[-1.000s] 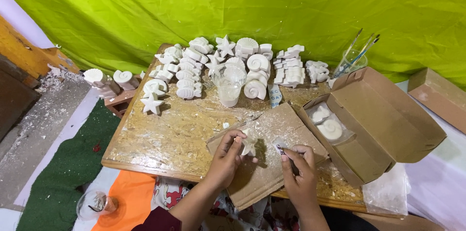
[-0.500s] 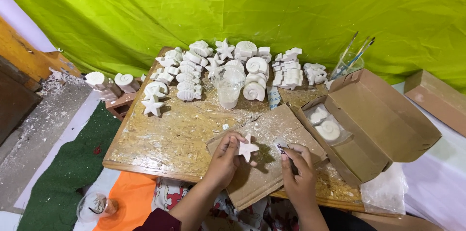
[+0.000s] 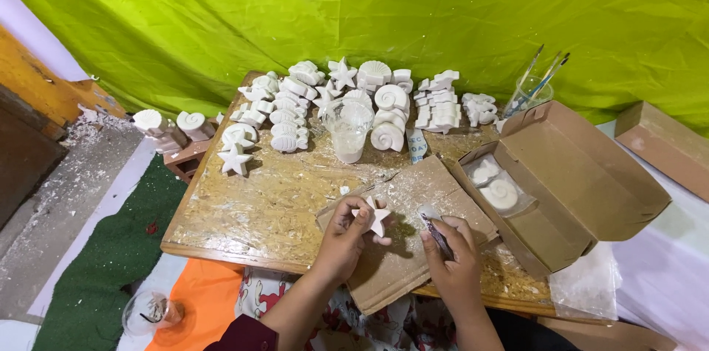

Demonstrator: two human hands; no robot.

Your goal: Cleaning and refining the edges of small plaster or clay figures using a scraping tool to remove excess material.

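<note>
So the left hand [image 3: 346,233] is pinching a white plaster starfish [image 3: 375,216] just above a cardboard sheet [image 3: 402,248] on the chipboard worktop [image 3: 251,203]. Right hand [image 3: 452,248] beside it grips a small dark tool [image 3: 437,234]. More white shell casts [image 3: 354,100] sit at the back, and an open cardboard box [image 3: 576,181] is off right.

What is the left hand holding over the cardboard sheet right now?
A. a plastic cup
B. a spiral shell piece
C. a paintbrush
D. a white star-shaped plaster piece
D: the left hand pinches a white star-shaped plaster piece above the cardboard sheet, while the paintbrushes stand in a jar at the far edge of the table.
</note>
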